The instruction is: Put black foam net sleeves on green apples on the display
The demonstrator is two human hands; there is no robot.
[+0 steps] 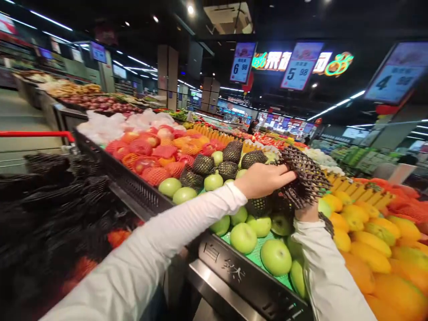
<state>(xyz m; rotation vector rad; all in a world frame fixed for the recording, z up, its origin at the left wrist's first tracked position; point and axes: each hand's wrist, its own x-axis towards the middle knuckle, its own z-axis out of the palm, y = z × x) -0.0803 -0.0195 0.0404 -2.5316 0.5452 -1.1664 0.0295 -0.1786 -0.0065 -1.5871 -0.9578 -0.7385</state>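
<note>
A black foam fruit net (306,178) is held up over the green fruit bin. My left hand (262,179) pinches its left edge, with the thumb and fingers closed on the mesh. My right hand (308,213) is directly below and behind the net; the mesh covers its fingers, so their grip does not show. Whether a fruit sits inside the net cannot be made out. Under my hands lie round green apples or similar fruit (276,257), some bare. Several others wear black nets (228,169).
A black crate edge (230,272) borders the green fruit. Left of it are red fruits in pink and orange nets (157,156); on the right, yellow-orange fruits (371,249). Loose black nets (50,209) pile up at lower left, beside a red rail (36,133). Price signs (302,66) hang overhead.
</note>
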